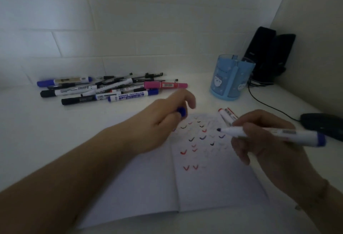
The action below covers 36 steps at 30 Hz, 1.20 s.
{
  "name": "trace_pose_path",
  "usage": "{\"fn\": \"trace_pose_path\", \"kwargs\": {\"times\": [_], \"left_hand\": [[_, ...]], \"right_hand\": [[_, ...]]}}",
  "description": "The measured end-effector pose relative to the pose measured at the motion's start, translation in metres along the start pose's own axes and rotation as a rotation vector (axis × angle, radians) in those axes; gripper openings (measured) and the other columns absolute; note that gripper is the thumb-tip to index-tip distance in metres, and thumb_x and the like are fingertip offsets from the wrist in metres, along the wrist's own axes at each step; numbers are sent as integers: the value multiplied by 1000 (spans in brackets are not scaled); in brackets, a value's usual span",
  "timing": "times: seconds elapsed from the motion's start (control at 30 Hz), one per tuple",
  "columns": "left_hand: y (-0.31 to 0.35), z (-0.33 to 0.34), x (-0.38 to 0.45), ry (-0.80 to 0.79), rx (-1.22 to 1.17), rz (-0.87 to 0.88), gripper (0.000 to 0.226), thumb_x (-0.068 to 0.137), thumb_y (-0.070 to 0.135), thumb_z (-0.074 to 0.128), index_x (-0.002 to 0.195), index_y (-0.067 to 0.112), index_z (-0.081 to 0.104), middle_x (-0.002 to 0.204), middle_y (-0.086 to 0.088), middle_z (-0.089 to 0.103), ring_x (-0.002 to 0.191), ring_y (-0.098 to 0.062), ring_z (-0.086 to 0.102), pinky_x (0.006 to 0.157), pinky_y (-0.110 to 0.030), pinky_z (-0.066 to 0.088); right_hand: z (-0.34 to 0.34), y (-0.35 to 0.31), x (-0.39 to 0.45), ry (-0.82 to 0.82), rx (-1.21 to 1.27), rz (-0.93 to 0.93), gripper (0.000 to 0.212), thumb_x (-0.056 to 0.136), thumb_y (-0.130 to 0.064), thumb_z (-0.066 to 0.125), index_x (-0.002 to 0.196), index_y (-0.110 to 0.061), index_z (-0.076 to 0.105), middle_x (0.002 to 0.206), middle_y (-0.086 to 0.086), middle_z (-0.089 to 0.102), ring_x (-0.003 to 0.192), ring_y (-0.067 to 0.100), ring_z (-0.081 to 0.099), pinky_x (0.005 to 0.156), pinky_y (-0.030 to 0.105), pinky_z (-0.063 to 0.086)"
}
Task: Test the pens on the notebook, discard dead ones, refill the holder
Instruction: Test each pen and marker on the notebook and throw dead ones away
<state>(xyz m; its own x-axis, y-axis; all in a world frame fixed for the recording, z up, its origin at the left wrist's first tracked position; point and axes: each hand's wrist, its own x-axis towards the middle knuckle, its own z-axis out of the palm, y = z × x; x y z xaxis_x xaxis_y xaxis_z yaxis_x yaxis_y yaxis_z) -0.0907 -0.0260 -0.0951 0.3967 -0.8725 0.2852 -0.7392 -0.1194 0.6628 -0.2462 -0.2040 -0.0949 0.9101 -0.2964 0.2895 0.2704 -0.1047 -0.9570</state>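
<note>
An open notebook lies on the white desk, its right page covered with small red, black and blue tick marks. My right hand grips an uncapped blue whiteboard marker, tip pointing left just above the page. My left hand hovers over the notebook's top edge, closed on the blue cap. A pile of pens and markers lies at the back left. The blue pen holder stands at the back right. Two red-capped markers lie by the page's upper right corner.
Black speakers stand in the right back corner, with a cable running to a dark mouse at the right edge. A white brick wall closes the back.
</note>
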Motion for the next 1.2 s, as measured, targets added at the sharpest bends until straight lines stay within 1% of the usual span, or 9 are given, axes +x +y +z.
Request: {"fn": "trace_pose_path", "kwargs": {"times": [0.07,0.23,0.37,0.57,0.7,0.83,1.0,1.13,1.2], "left_hand": [[-2,3,3,-11,37,-13,18,99,23,37,108,39,37,91,11,57,82,-9,55,71,-21,46],[-4,15,5,-212,171,-21,34,89,31,63,114,43,42,102,21,57,90,-2,60,77,-10,47],[-12,13,7,-179,212,65,30,85,30,70,115,30,64,104,13,68,87,-4,65,76,-14,51],[-15,15,6,-161,237,184,30,86,32,69,116,26,67,105,12,68,91,-2,63,81,-22,52],[-14,15,7,-138,222,194,35,87,35,65,119,24,68,102,7,71,82,1,63,77,-16,51],[-11,15,7,-53,201,161,38,85,35,67,122,24,66,105,8,72,83,8,59,77,-1,43],[-9,16,9,12,47,54,28,84,30,69,112,31,66,93,12,71,78,-3,66,79,-24,53],[-10,17,9,31,21,52,26,85,30,69,110,29,67,87,11,71,78,-5,68,79,-29,54],[-7,17,9,36,-3,50,25,86,28,68,111,29,66,86,14,70,78,-4,68,79,-29,54]], "right_hand": [[-1,6,1,36,-91,67,44,58,-49,81,62,-12,59,45,6,49,39,21,46,39,23,39],[5,16,0,81,-241,116,33,73,-8,77,52,-11,53,43,5,51,38,15,46,39,21,39],[5,23,5,113,-437,108,36,73,-11,75,49,-14,48,45,2,51,40,9,46,40,11,36],[9,24,2,31,-606,134,29,64,-28,73,51,-14,50,58,7,56,45,6,47,44,15,41],[9,21,3,42,-647,93,27,67,-19,74,56,-8,52,58,8,56,45,9,47,45,18,43],[6,14,4,229,-356,38,32,64,-35,76,63,-10,56,49,-1,55,42,4,47,42,11,41],[1,12,-1,65,64,27,47,58,-56,77,78,-15,68,52,6,52,45,15,44,41,20,34],[0,10,-2,63,122,33,30,67,-39,65,77,-11,68,51,12,53,43,20,45,40,22,35],[1,11,-2,49,90,36,39,63,-47,71,79,-11,69,52,11,54,43,20,46,41,23,37]]}}
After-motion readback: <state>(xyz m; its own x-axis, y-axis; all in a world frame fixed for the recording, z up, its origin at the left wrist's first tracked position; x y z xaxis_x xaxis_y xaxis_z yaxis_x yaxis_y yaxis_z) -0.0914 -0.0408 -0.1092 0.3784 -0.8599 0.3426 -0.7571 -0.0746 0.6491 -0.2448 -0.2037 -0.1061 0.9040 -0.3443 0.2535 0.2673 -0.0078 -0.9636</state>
